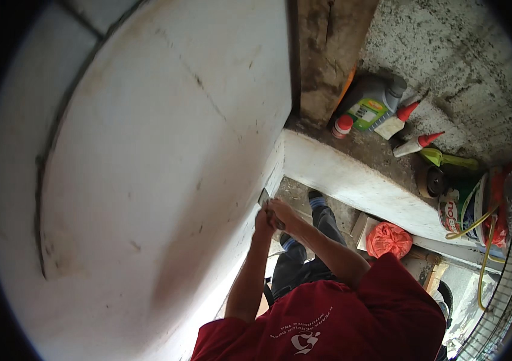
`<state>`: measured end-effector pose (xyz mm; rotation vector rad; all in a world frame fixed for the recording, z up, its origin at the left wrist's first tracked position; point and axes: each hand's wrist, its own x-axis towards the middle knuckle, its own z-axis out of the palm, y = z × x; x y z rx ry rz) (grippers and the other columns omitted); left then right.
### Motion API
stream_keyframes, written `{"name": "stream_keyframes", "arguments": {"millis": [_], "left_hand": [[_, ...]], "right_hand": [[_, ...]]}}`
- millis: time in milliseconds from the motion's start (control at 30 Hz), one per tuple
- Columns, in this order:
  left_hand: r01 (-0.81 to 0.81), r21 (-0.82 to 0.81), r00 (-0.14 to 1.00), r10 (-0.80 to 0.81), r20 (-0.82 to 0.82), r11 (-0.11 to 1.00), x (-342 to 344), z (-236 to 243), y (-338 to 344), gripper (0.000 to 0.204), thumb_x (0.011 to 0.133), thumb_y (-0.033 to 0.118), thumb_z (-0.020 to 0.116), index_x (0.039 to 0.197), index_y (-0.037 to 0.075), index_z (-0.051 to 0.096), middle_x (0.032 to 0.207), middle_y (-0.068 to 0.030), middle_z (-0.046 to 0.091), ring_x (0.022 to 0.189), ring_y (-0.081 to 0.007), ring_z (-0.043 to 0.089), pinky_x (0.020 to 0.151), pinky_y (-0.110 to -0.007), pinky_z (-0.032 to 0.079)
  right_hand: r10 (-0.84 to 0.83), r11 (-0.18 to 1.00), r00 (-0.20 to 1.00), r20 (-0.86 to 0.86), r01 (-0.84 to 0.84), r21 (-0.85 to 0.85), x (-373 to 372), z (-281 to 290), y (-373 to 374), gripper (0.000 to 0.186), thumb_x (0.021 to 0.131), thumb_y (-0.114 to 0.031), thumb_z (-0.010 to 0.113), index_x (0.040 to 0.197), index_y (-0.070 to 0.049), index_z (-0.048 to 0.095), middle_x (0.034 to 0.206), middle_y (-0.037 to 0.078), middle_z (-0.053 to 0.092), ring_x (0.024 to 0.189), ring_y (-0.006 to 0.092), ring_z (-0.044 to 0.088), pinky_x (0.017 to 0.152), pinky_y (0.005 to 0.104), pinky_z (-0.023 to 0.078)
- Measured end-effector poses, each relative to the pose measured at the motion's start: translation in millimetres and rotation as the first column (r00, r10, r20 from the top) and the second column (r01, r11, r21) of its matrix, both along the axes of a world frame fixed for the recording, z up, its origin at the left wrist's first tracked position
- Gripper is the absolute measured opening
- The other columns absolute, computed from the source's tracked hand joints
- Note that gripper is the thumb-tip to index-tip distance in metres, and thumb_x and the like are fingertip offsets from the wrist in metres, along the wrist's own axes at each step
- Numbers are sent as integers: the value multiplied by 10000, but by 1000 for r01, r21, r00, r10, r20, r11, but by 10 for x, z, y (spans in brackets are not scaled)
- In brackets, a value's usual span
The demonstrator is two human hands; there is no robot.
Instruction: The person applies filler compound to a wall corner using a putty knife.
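Note:
A flat-bladed scraper (263,196) with a greyish blade touches or nearly touches the whitish wall (166,150), close to its right edge. My right hand (282,213) is closed around its handle, the end of which seems to show below the fingers. My left hand (263,222) is closed beside it, up against the tool near the blade; most of its fingers are hidden. Both arms reach forward over my legs. Faint stains and a thin crack line mark the wall.
A ledge (352,162) on the right bears a grey jug (373,99), red-tipped bottles (411,146), a red-capped small bottle (341,125), a green-yellow tool (448,159) and a bucket (463,207). A red plastic bag (389,239) lies below. A wire rack (502,289) curves at the right.

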<state>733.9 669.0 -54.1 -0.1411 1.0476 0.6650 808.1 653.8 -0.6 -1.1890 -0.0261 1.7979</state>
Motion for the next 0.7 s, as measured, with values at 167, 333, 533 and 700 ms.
{"name": "stream_keyframes", "arguments": {"millis": [167, 333, 533, 700], "left_hand": [[-69, 158, 996, 60, 64, 985, 126, -28, -34, 366, 906, 344, 282, 908, 91, 546, 452, 40, 414, 293, -95, 348, 253, -230, 305], [30, -16, 999, -30, -27, 999, 213, -4, 30, 368, 905, 337, 289, 904, 88, 559, 449, 34, 419, 290, -86, 331, 241, -215, 281], [26, 56, 1000, -27, 4, 998, 208, -199, 55, 338, 897, 376, 318, 860, 134, 551, 453, 25, 426, 303, -85, 360, 250, -228, 286], [18, 68, 1000, -20, 24, 998, 262, -272, 116, 318, 896, 366, 329, 745, 144, 500, 460, 26, 438, 309, -97, 380, 244, -244, 285]], "right_hand": [[158, 987, 986, 49, -157, -17, 255, -37, 26, 75, 816, -161, 459, 759, -112, 460, 534, 28, 462, 337, 114, 432, 290, 252, 368], [124, 989, 992, 30, -122, -83, 337, -39, 82, 222, 793, -163, 452, 605, -46, 450, 486, 70, 454, 329, 162, 438, 290, 275, 347], [39, 995, 994, 99, -48, 88, 359, -58, 29, 156, 828, -183, 427, 738, -60, 458, 517, 48, 436, 351, 133, 444, 289, 254, 349], [114, 993, 989, 91, -112, -27, 417, -63, 100, 146, 830, -174, 435, 762, -51, 476, 523, 49, 437, 343, 135, 436, 290, 259, 350]]}}
